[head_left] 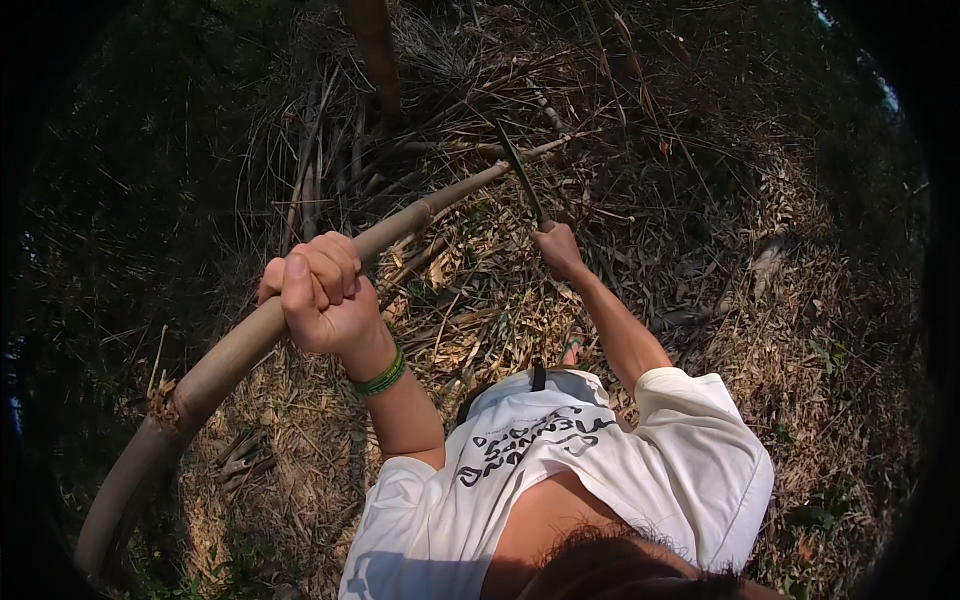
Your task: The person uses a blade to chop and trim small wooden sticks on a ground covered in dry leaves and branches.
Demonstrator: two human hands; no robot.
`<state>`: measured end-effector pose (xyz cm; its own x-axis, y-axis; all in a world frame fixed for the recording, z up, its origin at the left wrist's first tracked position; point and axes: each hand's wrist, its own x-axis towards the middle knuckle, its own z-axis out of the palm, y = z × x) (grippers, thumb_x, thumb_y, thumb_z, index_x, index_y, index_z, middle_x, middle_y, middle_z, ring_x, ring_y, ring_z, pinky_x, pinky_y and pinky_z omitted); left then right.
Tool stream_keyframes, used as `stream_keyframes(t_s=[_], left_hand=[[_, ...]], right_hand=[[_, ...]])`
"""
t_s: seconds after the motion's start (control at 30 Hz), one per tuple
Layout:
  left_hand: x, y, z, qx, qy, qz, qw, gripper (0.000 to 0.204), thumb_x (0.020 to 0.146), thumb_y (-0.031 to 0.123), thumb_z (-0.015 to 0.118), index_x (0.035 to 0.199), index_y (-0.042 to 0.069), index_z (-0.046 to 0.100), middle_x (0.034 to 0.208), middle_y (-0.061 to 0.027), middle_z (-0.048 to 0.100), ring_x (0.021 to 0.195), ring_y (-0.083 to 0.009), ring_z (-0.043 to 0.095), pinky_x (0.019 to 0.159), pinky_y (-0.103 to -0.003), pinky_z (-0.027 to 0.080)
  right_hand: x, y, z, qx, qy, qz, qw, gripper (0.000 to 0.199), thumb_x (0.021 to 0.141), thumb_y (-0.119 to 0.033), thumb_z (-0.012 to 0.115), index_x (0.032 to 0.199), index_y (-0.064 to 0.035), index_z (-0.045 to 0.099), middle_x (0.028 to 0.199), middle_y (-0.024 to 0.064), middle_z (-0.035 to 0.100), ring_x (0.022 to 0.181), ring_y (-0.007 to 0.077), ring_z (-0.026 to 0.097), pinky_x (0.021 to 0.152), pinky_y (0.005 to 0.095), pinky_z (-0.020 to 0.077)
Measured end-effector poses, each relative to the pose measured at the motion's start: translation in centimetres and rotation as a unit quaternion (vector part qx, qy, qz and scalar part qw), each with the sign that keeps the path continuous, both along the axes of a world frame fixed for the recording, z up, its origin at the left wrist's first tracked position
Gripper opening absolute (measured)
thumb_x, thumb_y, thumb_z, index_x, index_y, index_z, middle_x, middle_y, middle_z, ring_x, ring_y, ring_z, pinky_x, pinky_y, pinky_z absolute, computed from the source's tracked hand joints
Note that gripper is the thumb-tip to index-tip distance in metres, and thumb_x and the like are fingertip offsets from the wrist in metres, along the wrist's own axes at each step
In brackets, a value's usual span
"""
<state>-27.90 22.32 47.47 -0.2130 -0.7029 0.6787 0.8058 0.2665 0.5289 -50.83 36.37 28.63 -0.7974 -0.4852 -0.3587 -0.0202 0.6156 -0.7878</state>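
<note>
A long bamboo pole (235,350) slants across from the lower left to the upper middle, its joints showing as rings. My left hand (322,295) is closed around it, wearing a green wristband. Farther out, my right hand (558,248) is wrapped round the handle of a machete (522,175). The dark, narrow blade points up and away, crossing the pole near its thin far end. Whether blade and pole touch, I cannot tell. A ragged stub (162,400) sticks out at a pole joint left of my left hand.
Dry leaves and bamboo litter (690,250) cover the ground. A tangle of thin dry branches (450,70) lies at the far side. A thick upright stem (372,55) stands at the top. My sandalled foot (572,348) shows below my right hand.
</note>
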Motion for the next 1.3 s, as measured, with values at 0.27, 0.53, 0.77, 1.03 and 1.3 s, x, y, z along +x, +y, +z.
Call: stream_keyframes(t_s=[0.27,0.53,0.77,1.03,1.3], left_hand=[[2.7,-1.0,-2.1,-0.016,-0.010,0.027,0.999,0.038,0.093,0.007,0.039,0.060,0.017,0.024,0.046,0.0024,0.025,0.041,-0.0088,0.022,0.047,-0.027,0.029],[0.7,-0.6,-0.1,-0.065,-0.002,-0.018,0.998,0.038,0.092,0.008,0.042,0.059,0.017,0.025,0.047,0.0021,0.027,0.041,-0.0082,0.022,0.046,-0.027,0.026],[-0.6,0.0,-2.3,0.067,-0.102,0.106,0.987,0.037,0.092,0.009,0.041,0.059,0.016,0.026,0.047,0.0021,0.025,0.042,-0.0088,0.020,0.046,-0.028,0.024],[3.3,-3.7,-5.0,0.014,-0.027,0.007,1.000,0.037,0.095,0.013,0.045,0.062,0.017,0.028,0.051,0.0016,0.027,0.048,-0.0110,0.026,0.054,-0.030,0.028],[1.0,-3.0,-3.0,0.000,0.005,0.010,1.000,0.036,0.094,0.010,0.042,0.062,0.016,0.027,0.048,0.0024,0.026,0.043,-0.0094,0.020,0.049,-0.028,0.022]], right_hand=[[-3.5,-1.9,-10.1,-0.073,-0.127,0.016,0.989,0.022,0.088,-0.016,0.064,0.076,0.0014,0.060,0.060,0.0056,0.054,0.052,0.0163,0.049,0.051,0.0372,0.0392],[-7.2,2.0,17.6,-0.571,0.148,-0.001,0.808,0.021,0.092,-0.010,0.065,0.075,-0.0054,0.053,0.057,-0.0016,0.044,0.044,0.0055,0.038,0.037,0.0250,0.0255],[0.0,-2.6,-4.3,0.090,0.028,0.029,0.995,0.024,0.085,-0.019,0.066,0.075,0.0011,0.057,0.063,0.0101,0.056,0.059,0.0194,0.055,0.057,0.0373,0.0432],[-2.1,-5.6,-12.9,-0.049,-0.004,0.038,0.998,0.021,0.082,-0.016,0.066,0.072,-0.0009,0.055,0.062,0.0053,0.053,0.052,0.0171,0.051,0.050,0.0372,0.0417],[-7.4,-2.3,9.2,-0.341,0.087,0.000,0.936,0.020,0.087,-0.017,0.067,0.076,-0.0033,0.058,0.057,-0.0001,0.050,0.044,0.0129,0.044,0.042,0.0337,0.0343]])
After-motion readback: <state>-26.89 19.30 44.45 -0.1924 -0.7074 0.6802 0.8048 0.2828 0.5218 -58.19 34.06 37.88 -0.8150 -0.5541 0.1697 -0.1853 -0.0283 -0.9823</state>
